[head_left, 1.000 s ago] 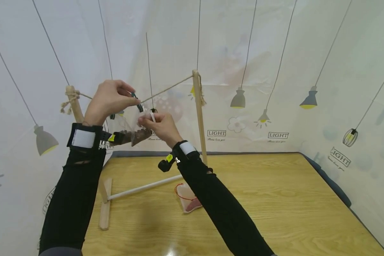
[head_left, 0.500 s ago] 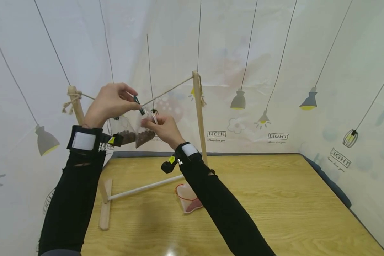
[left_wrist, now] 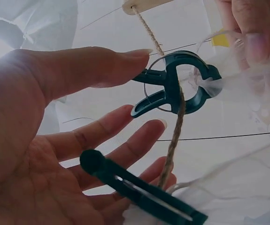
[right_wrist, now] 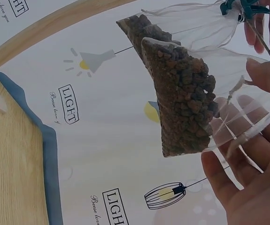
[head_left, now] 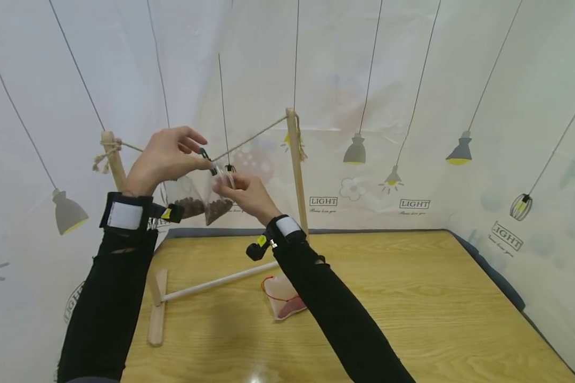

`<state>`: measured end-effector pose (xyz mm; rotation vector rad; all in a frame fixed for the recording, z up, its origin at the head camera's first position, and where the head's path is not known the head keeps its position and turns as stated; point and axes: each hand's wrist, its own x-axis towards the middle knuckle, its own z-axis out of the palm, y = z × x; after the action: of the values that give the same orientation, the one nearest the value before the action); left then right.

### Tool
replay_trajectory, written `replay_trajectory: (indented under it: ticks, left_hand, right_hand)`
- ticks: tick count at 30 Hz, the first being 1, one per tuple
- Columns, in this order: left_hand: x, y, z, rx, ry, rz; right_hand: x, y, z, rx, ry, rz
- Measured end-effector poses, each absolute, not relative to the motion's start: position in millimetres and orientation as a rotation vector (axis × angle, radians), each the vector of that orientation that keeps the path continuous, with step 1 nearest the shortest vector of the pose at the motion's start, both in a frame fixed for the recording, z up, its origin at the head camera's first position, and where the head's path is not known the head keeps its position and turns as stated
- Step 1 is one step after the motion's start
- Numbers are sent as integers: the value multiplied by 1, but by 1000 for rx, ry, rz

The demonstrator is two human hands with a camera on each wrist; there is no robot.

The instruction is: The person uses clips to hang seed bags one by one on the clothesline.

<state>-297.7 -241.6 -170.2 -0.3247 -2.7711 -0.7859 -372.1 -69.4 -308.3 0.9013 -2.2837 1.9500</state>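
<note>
My left hand (head_left: 162, 157) is at a dark green clip (left_wrist: 172, 89) on the twine (head_left: 256, 135). Its thumb touches one handle; the fingers, spread loosely, are just off the other. The clip's jaws grip the white neck of a sheer drawstring bag (right_wrist: 186, 93) of brown gravel, which hangs from the twine. My right hand (head_left: 254, 199) holds this bag near its mouth, thumb on one side and fingers behind the mesh. A second gravel bag (head_left: 187, 205) hangs beside it on the left, with another green clip (left_wrist: 135, 187) at its neck.
Two wooden posts (head_left: 297, 170) carry the twine, joined low down by a white rod (head_left: 220, 279). Beneath my right forearm a pale pouch (head_left: 280, 290) with a red cord lies on the wooden table (head_left: 412, 298). A lamp-printed backdrop (head_left: 354, 186) surrounds the table.
My left forefinger has lifted off the clip, which stays on the twine. Both hands and the held bag have come down slightly, and the bag hangs straighter beside the other one.
</note>
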Motion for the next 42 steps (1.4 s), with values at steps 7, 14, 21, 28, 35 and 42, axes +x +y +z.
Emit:
replay_trajectory:
  ticks: [7,14,21,28,35,42]
  left_hand:
    - [-296,-244,-176,-349,-2723,-811]
    - [-294,-245,-185,-421,-2673,-820]
    - [-287,-250,-187,-502,-2532,-822]
    - [-278,-255,-203,-576,-2223,-807]
    - [-271,-265,-220,-555,-1901,-799]
    - [-258,-270,-232,-437,-1634,-848]
  right_hand:
    - [-370,-63,-307,951,-2330,1886]
    - [-371,-50,-307,957,-2383,1823]
    - [-373,-28,-303,989,-2347,1785]
    - [-370,-4,-309,980,-2330,1772]
    - [-366,14,-316,983,-2324,1736]
    - [-356,32,-323,977,-2308,1695]
